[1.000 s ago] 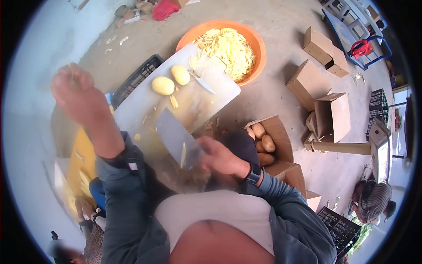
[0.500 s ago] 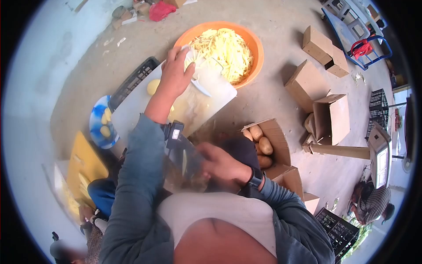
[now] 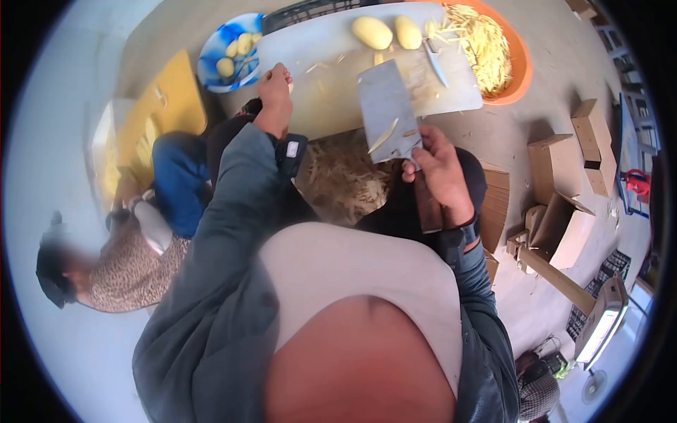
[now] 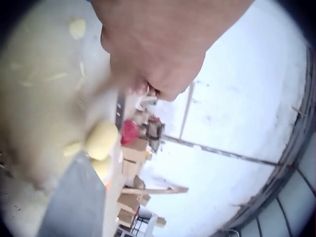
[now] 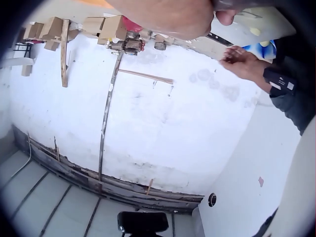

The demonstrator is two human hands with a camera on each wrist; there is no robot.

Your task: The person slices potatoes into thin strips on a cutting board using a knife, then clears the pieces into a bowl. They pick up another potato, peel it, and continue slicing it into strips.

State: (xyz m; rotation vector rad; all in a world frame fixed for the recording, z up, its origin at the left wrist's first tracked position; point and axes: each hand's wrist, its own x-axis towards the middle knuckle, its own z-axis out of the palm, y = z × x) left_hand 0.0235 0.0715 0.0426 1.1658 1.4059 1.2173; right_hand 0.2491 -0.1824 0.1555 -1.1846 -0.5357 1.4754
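My right hand grips a cleaver where its blade meets the brown handle. A potato strip clings to the blade, which overlaps the near edge of the white cutting board. Left of it, my left hand hovers by the board's left edge with its fingers curled. A small pale spot shows at those fingers; whether they hold anything I cannot tell. Two peeled potatoes lie at the board's far side beside a small knife. The left wrist view shows the cleaver blade near the potatoes.
An orange basin of potato strips stands at the board's right end. At its left is a blue-and-white bowl with peeled potatoes. Peelings lie below. Cardboard boxes stand right; another person sits left.
My left hand came down over the board's far side, then drew back to its left edge. The cleaver rose into clearer view in my right hand. The head view has swung leftward.
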